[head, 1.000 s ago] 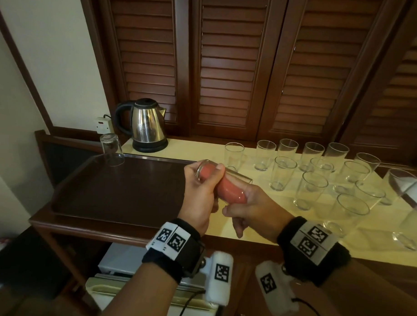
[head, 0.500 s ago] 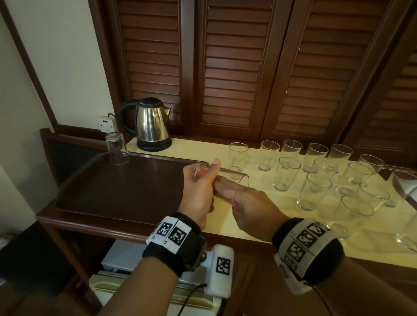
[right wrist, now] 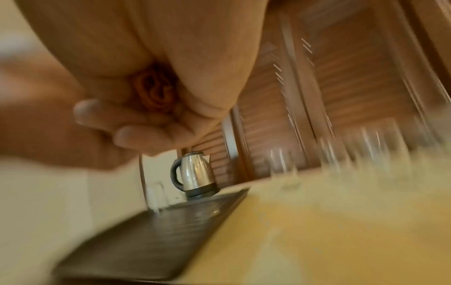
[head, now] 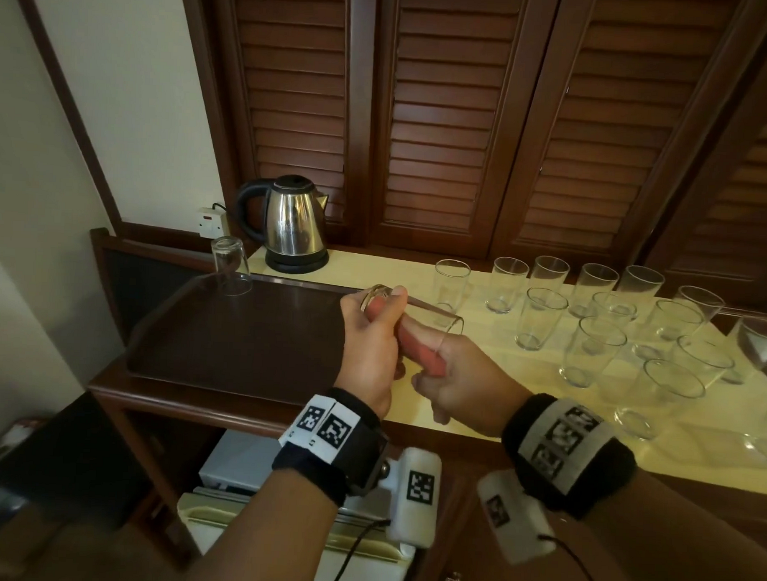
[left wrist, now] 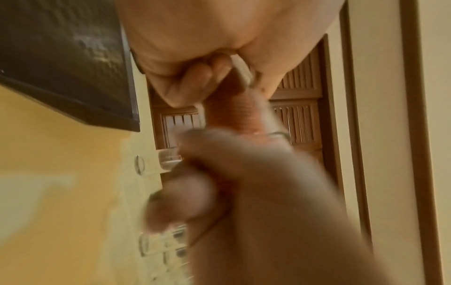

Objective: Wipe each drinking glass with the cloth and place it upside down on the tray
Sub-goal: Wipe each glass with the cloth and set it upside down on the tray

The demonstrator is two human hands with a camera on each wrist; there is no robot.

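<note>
My left hand (head: 374,329) grips a clear drinking glass (head: 433,314) by its base, held sideways above the tray's right edge. My right hand (head: 450,371) holds a reddish-orange cloth (head: 423,354) pushed into the glass's mouth; the cloth (left wrist: 238,113) shows through the glass wall in the left wrist view, and bunched cloth (right wrist: 153,90) sits inside my curled right fingers. One glass (head: 229,265) stands upside down at the far left corner of the dark brown tray (head: 241,342). Several upright glasses (head: 589,323) stand on the yellow counter to the right.
A steel kettle (head: 292,228) stands behind the tray near a wall socket (head: 210,223). Brown louvred doors (head: 444,118) back the counter (head: 500,368). A shelf with a white appliance (head: 236,472) lies below the tray.
The cloth went deeper into the glass and came partly out again as my right hand worked it back and forth. My left hand kept its grip on the base.
</note>
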